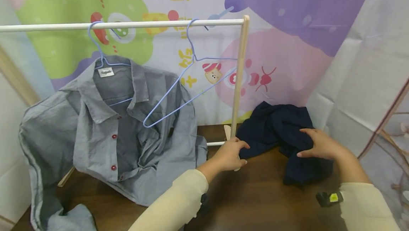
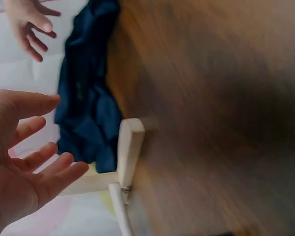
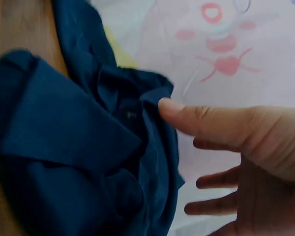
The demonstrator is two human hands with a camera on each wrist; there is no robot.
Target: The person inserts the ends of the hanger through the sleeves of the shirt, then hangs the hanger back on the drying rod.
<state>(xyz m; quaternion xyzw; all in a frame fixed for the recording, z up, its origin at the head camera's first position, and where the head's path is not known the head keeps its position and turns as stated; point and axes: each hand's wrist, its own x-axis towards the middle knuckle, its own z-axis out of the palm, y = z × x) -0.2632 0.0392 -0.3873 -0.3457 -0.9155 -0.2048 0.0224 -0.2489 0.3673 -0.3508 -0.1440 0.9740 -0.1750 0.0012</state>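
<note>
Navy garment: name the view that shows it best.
Right wrist view: the navy garment looks largest, folds clearest, though cropped. Head: smaller, partly behind the right hand. Left wrist: blurred, cut off at the top.

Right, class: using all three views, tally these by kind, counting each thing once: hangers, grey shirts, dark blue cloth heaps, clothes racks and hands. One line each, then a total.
Blue hangers: 2
Grey shirt: 1
Dark blue cloth heap: 1
Clothes rack: 1
Hands: 2 (left hand, right hand)
Total: 7

Small curtained booth: cartoon-print backdrop [image 1: 271,43], white side sheets [image 1: 348,67], brown tabletop [image 1: 262,195].
</note>
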